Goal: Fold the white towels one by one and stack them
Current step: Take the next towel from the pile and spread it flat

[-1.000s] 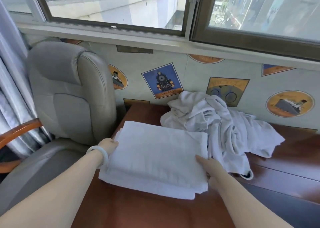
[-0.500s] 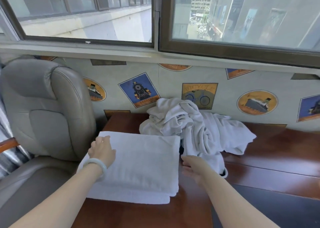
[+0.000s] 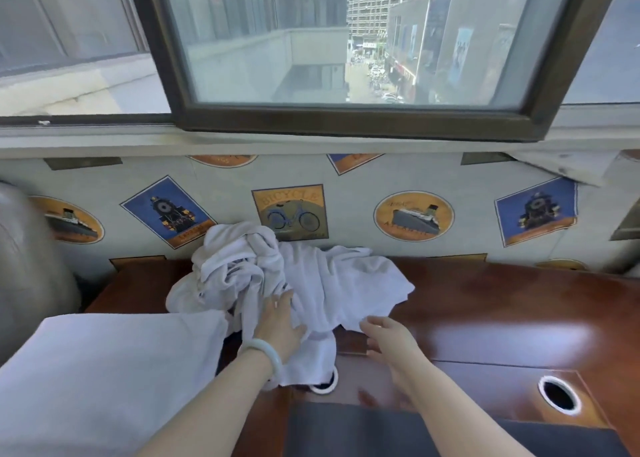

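A stack of folded white towels (image 3: 104, 363) lies at the left end of the wooden desk (image 3: 502, 318). Behind it and to the right, a crumpled heap of white towels (image 3: 277, 276) sits against the wall. My left hand (image 3: 280, 325), with a pale bangle on the wrist, rests flat on the heap's near side with fingers straight. My right hand (image 3: 388, 338) hovers open just right of the heap's front edge, fingers spread, touching nothing I can see.
A grey leather chair (image 3: 31, 269) stands at the far left. Two round cable holes (image 3: 559, 396) open in the desk, one partly under the towel heap (image 3: 325, 385). A dark pad (image 3: 381, 432) lies along the near edge. Wall and window close the back.
Both hands left the folded stack and moved right to the crumpled heap. My view swung right, so the stack now sits at the left.
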A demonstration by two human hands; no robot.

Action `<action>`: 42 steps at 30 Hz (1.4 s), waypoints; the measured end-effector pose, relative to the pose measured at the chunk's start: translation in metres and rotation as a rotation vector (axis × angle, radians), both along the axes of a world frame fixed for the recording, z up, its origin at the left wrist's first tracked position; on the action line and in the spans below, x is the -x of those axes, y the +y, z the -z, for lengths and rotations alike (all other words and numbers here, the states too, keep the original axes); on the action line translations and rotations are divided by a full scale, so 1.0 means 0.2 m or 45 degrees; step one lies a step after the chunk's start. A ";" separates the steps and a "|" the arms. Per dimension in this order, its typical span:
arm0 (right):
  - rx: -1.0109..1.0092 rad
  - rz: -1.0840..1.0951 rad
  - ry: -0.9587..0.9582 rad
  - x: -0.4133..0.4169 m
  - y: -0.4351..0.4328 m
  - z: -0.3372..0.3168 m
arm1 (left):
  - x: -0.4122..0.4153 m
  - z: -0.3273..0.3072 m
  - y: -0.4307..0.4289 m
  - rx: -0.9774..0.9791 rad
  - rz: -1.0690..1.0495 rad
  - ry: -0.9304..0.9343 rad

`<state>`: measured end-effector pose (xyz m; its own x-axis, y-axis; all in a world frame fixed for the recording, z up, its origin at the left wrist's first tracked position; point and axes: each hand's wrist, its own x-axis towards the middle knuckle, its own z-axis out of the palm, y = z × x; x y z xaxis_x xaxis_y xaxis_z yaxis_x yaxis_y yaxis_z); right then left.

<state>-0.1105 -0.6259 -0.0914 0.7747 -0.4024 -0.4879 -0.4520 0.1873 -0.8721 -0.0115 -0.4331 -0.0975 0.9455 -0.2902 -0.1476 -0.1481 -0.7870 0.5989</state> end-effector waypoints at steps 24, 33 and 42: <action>-0.082 0.081 -0.101 -0.41 -0.13 0.13 | 0.21 0.22 -0.02 0.841 -0.534 0.418; -0.453 0.383 -0.774 0.14 -0.88 -0.49 | 0.23 0.11 -0.13 0.969 -0.543 0.591; -0.662 0.690 -0.377 0.96 -1.14 -0.10 | 0.86 0.04 -0.65 0.960 -0.446 0.808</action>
<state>-0.3026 -0.8535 -0.0721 0.6636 -0.5368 -0.5210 0.0542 0.7291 -0.6822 -0.1832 -0.5629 -0.1064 0.8065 -0.2382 -0.5412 0.5299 -0.1150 0.8402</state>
